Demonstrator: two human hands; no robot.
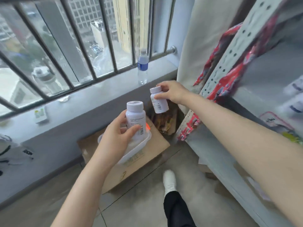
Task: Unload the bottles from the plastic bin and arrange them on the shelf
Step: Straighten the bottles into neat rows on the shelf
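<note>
My left hand grips a white pill bottle upright, held just above the clear plastic bin. The bin rests on a cardboard box on the floor. My right hand holds a second, smaller white bottle, lifted higher and to the right, near the grey metal shelf. Blurred white bottles stand on the shelf at the right edge. My left hand hides most of the bin's inside.
A water bottle stands on the window ledge behind barred glass. Red snack packets hang on the shelf post. Snack packs fill a gap beside the box. My white shoe is on the tiled floor.
</note>
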